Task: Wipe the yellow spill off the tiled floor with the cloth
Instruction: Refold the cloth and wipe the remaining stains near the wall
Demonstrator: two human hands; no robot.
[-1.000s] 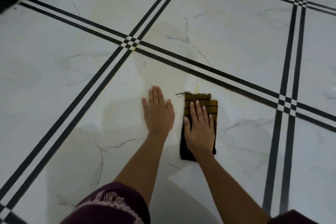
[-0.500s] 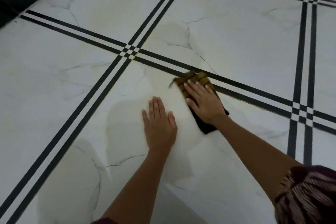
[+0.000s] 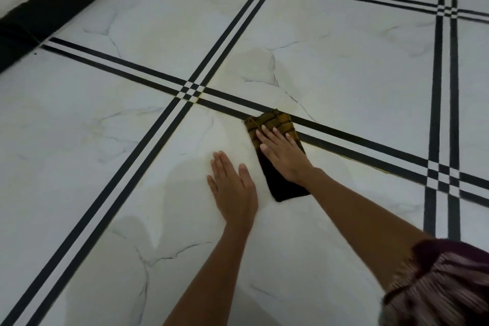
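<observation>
A folded cloth point(image 3: 280, 182), yellow-brown with dark checks at its far end and black at its near end, lies flat on the white marble-look tiled floor point(image 3: 344, 87). Its far end overlaps a black double stripe between tiles. My right hand point(image 3: 284, 152) presses flat on the cloth with fingers spread and pointing away. My left hand point(image 3: 234, 189) rests palm-down on the bare tile just left of the cloth, not touching it. A faint yellow film point(image 3: 267, 71) tints the tile beyond the stripe, and thin yellow traces point(image 3: 344, 156) follow the stripe's edge.
Black double stripes point(image 3: 148, 156) cross the floor in a grid with small checker squares point(image 3: 191, 91) at the crossings. A black skirting band point(image 3: 60, 5) runs along the wall at the upper left. A patterned maroon sleeve point(image 3: 444, 283) shows at the lower right.
My right hand pushed the cloth forward and left from the near tile up onto the black stripe, and it now lies slightly farther over it. The left hand stayed planted.
</observation>
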